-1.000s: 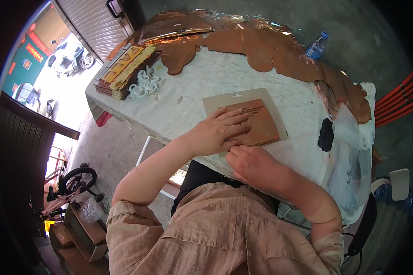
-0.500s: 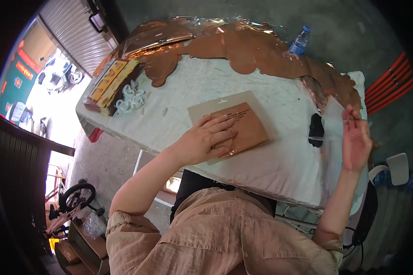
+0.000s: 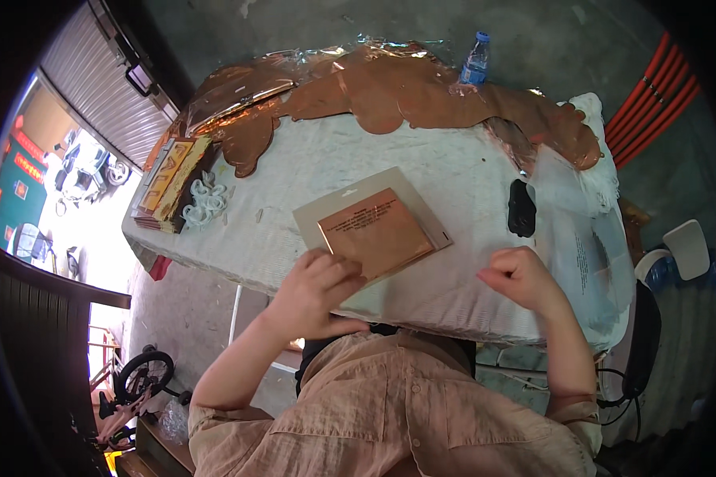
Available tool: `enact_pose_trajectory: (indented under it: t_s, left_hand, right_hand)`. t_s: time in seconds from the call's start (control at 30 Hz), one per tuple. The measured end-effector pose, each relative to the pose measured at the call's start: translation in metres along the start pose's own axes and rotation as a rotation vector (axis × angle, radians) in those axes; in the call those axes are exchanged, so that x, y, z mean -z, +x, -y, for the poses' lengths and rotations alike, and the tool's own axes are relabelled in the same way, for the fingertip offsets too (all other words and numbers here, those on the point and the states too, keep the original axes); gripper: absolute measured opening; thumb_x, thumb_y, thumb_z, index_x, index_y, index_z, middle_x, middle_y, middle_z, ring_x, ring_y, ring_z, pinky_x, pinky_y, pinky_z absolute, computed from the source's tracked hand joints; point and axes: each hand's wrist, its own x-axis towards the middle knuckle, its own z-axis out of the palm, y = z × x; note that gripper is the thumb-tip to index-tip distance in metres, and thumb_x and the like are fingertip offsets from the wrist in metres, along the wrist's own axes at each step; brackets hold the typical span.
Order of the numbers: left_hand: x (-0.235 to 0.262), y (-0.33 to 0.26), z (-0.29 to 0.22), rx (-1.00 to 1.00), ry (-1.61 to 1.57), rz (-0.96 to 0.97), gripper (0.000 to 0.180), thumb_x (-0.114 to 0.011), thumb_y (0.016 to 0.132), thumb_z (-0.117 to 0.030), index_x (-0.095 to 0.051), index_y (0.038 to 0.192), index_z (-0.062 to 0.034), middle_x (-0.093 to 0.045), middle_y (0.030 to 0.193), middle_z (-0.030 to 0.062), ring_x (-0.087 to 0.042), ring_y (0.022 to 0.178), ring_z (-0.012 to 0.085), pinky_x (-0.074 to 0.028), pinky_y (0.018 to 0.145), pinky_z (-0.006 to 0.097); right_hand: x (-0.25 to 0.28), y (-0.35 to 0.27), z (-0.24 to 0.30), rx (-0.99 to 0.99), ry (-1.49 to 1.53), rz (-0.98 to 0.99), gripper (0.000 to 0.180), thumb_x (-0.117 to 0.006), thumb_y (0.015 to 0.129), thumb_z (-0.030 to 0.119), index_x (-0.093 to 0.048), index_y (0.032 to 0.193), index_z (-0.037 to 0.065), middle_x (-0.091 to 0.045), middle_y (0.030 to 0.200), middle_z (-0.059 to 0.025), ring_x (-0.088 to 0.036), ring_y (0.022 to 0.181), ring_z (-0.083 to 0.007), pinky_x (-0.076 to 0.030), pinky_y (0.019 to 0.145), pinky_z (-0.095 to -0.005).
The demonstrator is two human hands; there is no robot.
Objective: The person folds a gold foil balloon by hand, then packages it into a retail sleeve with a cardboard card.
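A copper-coloured square sheet (image 3: 375, 231) lies on a grey card backing (image 3: 336, 211) in the middle of the white-covered table (image 3: 318, 167). My left hand (image 3: 317, 291) rests at the near corner of that sheet, fingers curled and touching its edge. My right hand (image 3: 523, 277) hovers over the table to the right, fingers loosely pinched; whether something small is between them I cannot tell. A small black object (image 3: 521, 208) lies beyond my right hand.
Copper foil shapes (image 3: 390, 91) cover the table's far edge, with a plastic water bottle (image 3: 475, 61) behind them. A stack of flat packs (image 3: 167, 183) and white rings (image 3: 201, 202) sit at the left end. Clear plastic bags (image 3: 581, 254) lie at the right.
My right hand came down from the raised position at the right and now sits low over the table. My left hand slid back from the middle of the sheet to its near corner.
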Motion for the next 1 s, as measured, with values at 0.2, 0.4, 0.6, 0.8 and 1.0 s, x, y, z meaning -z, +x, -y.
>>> enact_pose_trajectory:
  t_s: [0.2,0.4,0.6,0.8,1.0]
  left_hand:
    - [-0.023,-0.028,-0.018,0.126,0.104,-0.164,0.030,-0.070,0.074,-0.015,-0.066,0.101,-0.0028,-0.061,0.102,0.0087,-0.059,0.098,0.0260,-0.050,0.083,0.038]
    - [-0.026,-0.028,-0.019,0.184,0.041,-0.258,0.022,-0.068,0.074,-0.005,-0.065,0.096,-0.0027,-0.065,0.094,0.0090,-0.063,0.091,0.0254,-0.053,0.076,0.034]
    - [-0.030,-0.022,-0.023,0.336,0.000,-0.338,0.014,-0.066,0.075,0.003,-0.062,0.087,-0.0016,-0.066,0.085,0.0102,-0.065,0.078,0.0263,-0.053,0.068,0.034]
    - [-0.027,-0.017,-0.029,0.462,0.025,-0.275,0.017,-0.067,0.076,-0.003,-0.061,0.092,-0.0033,-0.064,0.082,0.0094,-0.063,0.074,0.0266,-0.051,0.064,0.036]
    - [-0.015,-0.018,-0.034,0.492,0.419,-0.263,0.032,-0.070,0.079,-0.017,-0.055,0.105,-0.0049,-0.064,0.079,0.0105,-0.063,0.069,0.0268,-0.048,0.057,0.035]
  right_hand:
    - [-0.018,0.007,0.008,0.250,-0.457,-0.054,0.028,-0.074,0.070,0.015,-0.060,0.094,0.007,-0.059,0.097,-0.0077,-0.061,0.080,-0.0300,-0.049,0.069,-0.0351]
    - [-0.030,0.031,0.000,0.499,-0.462,-0.145,0.027,-0.071,0.072,0.009,-0.061,0.096,0.005,-0.060,0.103,-0.0065,-0.063,0.082,-0.0265,-0.051,0.070,-0.0339]
    - [-0.029,0.068,0.004,0.236,-0.159,-0.050,0.015,-0.067,0.078,0.012,-0.061,0.084,0.000,-0.062,0.087,-0.0122,-0.064,0.078,-0.0245,-0.050,0.068,-0.0334]
    - [-0.034,0.096,0.000,0.130,-0.167,-0.042,0.010,-0.064,0.076,0.007,-0.062,0.079,-0.002,-0.062,0.068,-0.0089,-0.058,0.062,-0.0146,-0.046,0.058,-0.0283]
    - [-0.036,0.102,0.004,0.161,-0.270,-0.047,0.011,-0.064,0.074,0.007,-0.059,0.079,-0.001,-0.060,0.064,-0.0097,-0.057,0.059,-0.0172,-0.046,0.058,-0.0305]
